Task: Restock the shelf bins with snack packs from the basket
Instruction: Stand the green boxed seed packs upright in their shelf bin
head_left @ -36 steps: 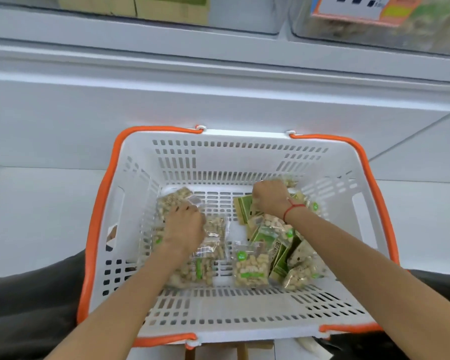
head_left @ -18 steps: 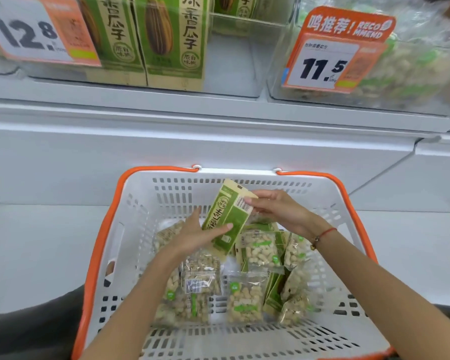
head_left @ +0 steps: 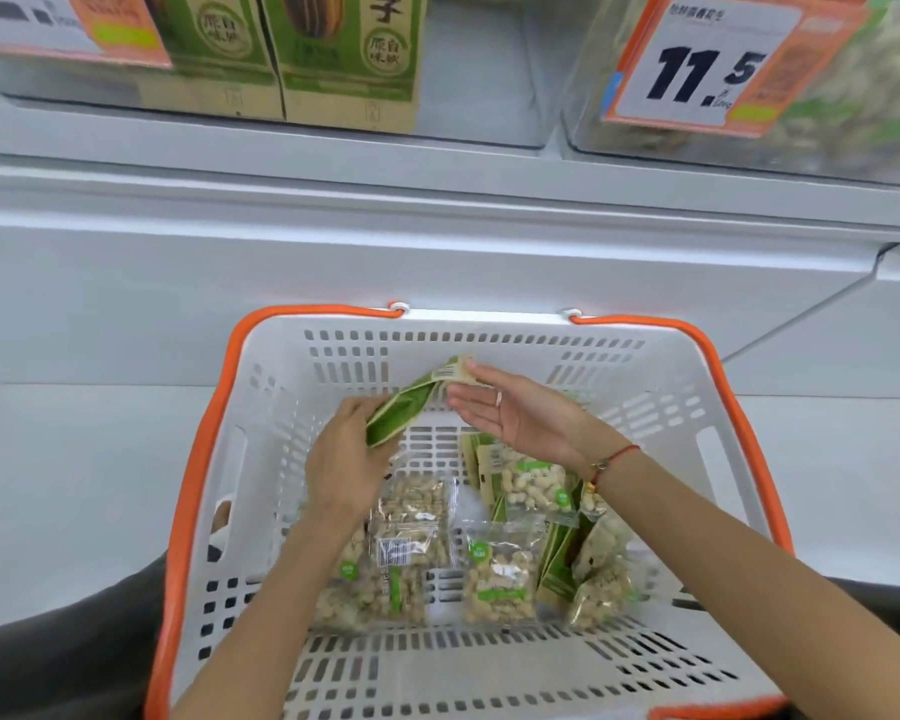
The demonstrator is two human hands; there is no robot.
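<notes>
Left hand (head_left: 346, 462): fingers curled round the low end of the green pack (head_left: 411, 402), gripping it.
Green pack: raised over the basket (head_left: 261, 387), long axis slanting up and right, spanning both hands.
Right hand (head_left: 510, 413): palm up, fingers straight, tips touching the pack's top end.
Bins (head_left: 489, 80): above and beyond both hands; left hand nearer.

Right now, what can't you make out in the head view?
- Left price tag: cut by the top edge and blurred, price unreadable.
- Right bin: contents blurred behind clear plastic and the 11.5 tag.
- Green pack: seen edge-on between left hand and right hand, print unreadable.
- Packs in the basket: overlapped and partly under the forearms, count unclear.
</notes>
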